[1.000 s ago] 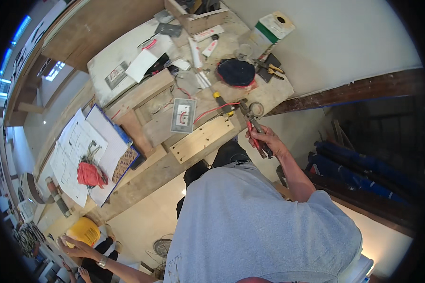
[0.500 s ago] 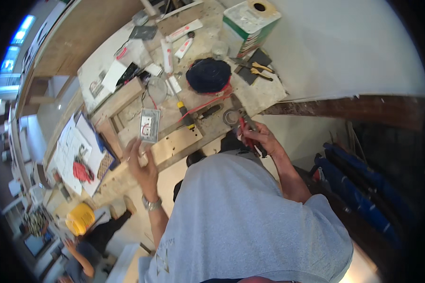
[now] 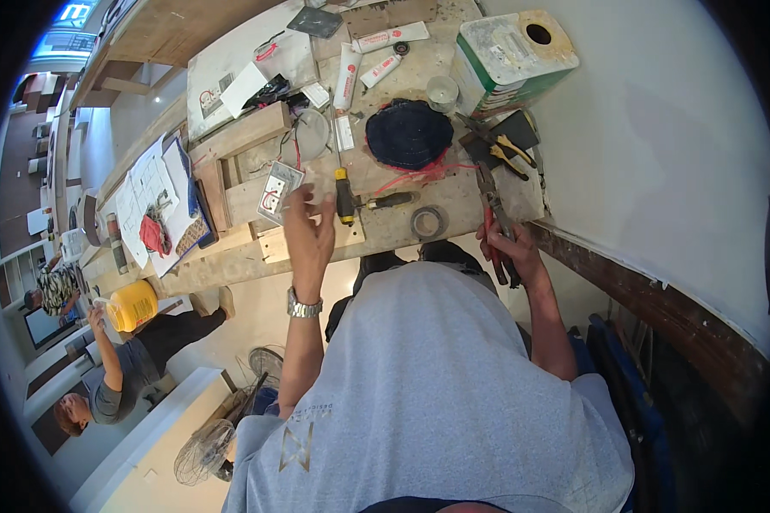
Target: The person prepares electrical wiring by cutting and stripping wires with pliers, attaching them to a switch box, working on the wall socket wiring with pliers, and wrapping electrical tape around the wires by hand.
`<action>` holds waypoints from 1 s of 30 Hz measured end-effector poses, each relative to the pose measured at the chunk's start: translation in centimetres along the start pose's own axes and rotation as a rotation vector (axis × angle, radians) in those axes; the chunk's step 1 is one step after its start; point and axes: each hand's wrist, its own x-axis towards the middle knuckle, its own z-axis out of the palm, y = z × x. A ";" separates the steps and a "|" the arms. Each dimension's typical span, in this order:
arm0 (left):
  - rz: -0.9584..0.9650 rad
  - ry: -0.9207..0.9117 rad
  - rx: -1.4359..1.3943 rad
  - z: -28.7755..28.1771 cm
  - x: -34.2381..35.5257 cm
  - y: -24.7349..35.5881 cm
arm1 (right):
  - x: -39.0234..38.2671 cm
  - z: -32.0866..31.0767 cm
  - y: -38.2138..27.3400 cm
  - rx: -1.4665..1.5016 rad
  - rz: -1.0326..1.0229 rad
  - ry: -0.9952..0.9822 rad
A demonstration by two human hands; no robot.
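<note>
Clasping red-handled pliers (image 3: 491, 198), the right hand (image 3: 522, 255) has a closed grip, while the left hand (image 3: 310, 235), loosely spread, looks empty.

From where I stand, the pliers (image 3: 495, 208) look of dull metal, with smooth red plastic on one handle (image 3: 489, 227). The workbench (image 3: 438, 58) is rough. Near left, the board (image 3: 274, 246) is smooth pale wood; farther left, papers (image 3: 151, 182) are matt. Far right, the can (image 3: 505, 85) seems glossy metal. The wristwatch (image 3: 305, 307) shines, polished metal.

Right hand (image 3: 518, 251) gripping pliers (image 3: 494, 200), left hand (image 3: 310, 237) near grey-white box (image 3: 275, 193)
</note>
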 end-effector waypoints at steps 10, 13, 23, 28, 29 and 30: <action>0.227 0.116 0.243 -0.6 1.8 -1.3 | 0.3 2.0 -0.3 -0.039 -0.088 0.091; 0.256 0.139 0.275 -2.1 1.5 -2.5 | 0.0 3.3 0.1 -0.016 -0.056 0.125; 0.669 -0.423 -0.102 2.6 1.0 10.0 | -2.6 3.4 1.9 -0.082 0.011 0.118; 0.573 -0.695 0.008 13.3 2.8 16.4 | -5.1 1.8 3.6 -0.105 0.035 0.136; 0.475 -0.802 0.078 15.5 3.2 17.7 | -5.8 1.6 3.8 -0.083 0.036 0.141; 0.480 -0.800 0.081 18.1 3.7 18.0 | -6.3 1.4 4.0 -0.063 0.035 0.138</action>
